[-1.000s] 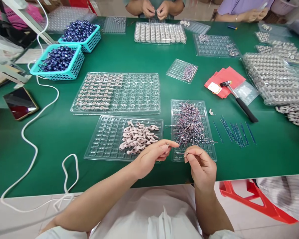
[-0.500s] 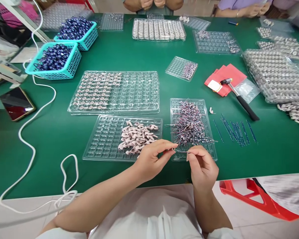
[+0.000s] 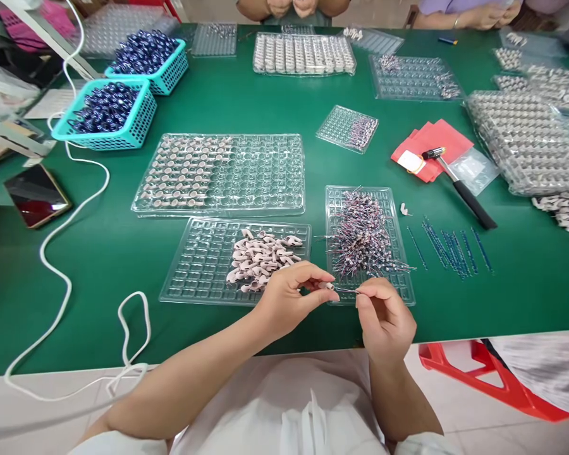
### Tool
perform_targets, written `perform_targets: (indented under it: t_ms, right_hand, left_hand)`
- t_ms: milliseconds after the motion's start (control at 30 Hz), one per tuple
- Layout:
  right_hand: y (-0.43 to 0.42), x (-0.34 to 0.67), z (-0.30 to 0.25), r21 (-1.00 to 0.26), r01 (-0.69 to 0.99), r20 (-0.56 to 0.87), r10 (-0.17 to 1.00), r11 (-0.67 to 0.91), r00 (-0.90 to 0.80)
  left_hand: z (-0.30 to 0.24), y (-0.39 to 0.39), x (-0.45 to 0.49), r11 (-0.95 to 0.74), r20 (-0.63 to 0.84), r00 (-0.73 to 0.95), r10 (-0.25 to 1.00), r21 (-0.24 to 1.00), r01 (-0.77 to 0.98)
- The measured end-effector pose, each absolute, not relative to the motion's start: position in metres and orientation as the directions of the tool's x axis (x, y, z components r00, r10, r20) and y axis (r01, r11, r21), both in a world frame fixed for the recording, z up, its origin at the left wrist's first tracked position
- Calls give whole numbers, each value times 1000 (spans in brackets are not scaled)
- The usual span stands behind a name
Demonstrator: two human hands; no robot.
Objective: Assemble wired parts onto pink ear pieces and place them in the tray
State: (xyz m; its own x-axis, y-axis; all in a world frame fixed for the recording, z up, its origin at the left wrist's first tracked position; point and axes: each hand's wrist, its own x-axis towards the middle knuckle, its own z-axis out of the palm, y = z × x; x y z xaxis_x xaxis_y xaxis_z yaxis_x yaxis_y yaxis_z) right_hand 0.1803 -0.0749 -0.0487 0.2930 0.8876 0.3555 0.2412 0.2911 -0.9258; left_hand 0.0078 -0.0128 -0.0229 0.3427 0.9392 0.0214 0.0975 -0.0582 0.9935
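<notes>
Between the thumb and fingers of my left hand [image 3: 287, 296] is a small whitish earbud shell [image 3: 330, 286]. Thin wires [image 3: 347, 291] run from its open end across to my right hand [image 3: 386, 319], whose thumb and forefinger pinch them. Both hands are over the near edge of a clear tray [image 3: 406, 292] heaped with small wired parts [image 3: 361, 234]. Left of it, partly behind my left hand, a pile of similar earbud shells [image 3: 258, 256] lies on another clear tray [image 3: 189, 272]. What the wires join to inside the shell is hidden.
Behind is a partly filled clear tray [image 3: 265, 177]. Turquoise baskets [image 3: 142, 120] hold shiny blue pieces. To the right lie thin blue sticks [image 3: 448, 249], a hammer [image 3: 471, 202] and red sheets [image 3: 431, 148]. A white cable [image 3: 69, 287] loops at left. Co-workers' hands [image 3: 291, 6] are across the table.
My left thumb and forefinger have moved apart slightly, and the earbud shell has turned so more of it shows. The right hand keeps its pinch on the wires. The view has shifted slightly.
</notes>
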Motion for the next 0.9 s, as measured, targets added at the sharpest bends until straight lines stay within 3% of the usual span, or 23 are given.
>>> perform_targets:
  t_ms: [600,900]
  right_hand:
    - [-74,179,-48,-908,333,352,895,256,273]
    - [-70,174,-43,-823,508,401,893,253,206]
  left_hand:
    - [-24,-12,7,-276,209,357,910,950,148]
    - [-29,-11,7,-506,397,381,835,826,249]
